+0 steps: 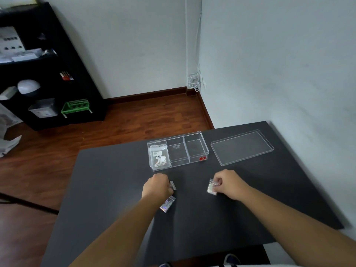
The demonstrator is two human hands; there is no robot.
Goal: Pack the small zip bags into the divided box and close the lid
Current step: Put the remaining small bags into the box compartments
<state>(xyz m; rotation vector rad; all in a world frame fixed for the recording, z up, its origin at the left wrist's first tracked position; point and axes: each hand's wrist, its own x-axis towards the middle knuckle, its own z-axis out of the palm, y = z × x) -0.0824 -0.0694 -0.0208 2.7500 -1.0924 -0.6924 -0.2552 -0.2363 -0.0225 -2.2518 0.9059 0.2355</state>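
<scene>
A clear divided box [198,158] with three compartments stands on the dark table [107,189]. Its left compartment holds several small zip bags [159,156]; the middle and right compartments look empty. The clear lid [241,147] lies flat to the right of the box. My left hand [157,186] is closed on a small zip bag [172,185], just in front of the box's left end. Another glittery zip bag [167,204] lies on the table under that wrist. My right hand [228,183] pinches a third small zip bag [211,187].
The table's right edge runs close to a white wall [289,74]. A black shelf unit [48,74] with assorted items stands on the wooden floor [144,116] at far left. Coiled white cable [194,81] hangs in the room corner.
</scene>
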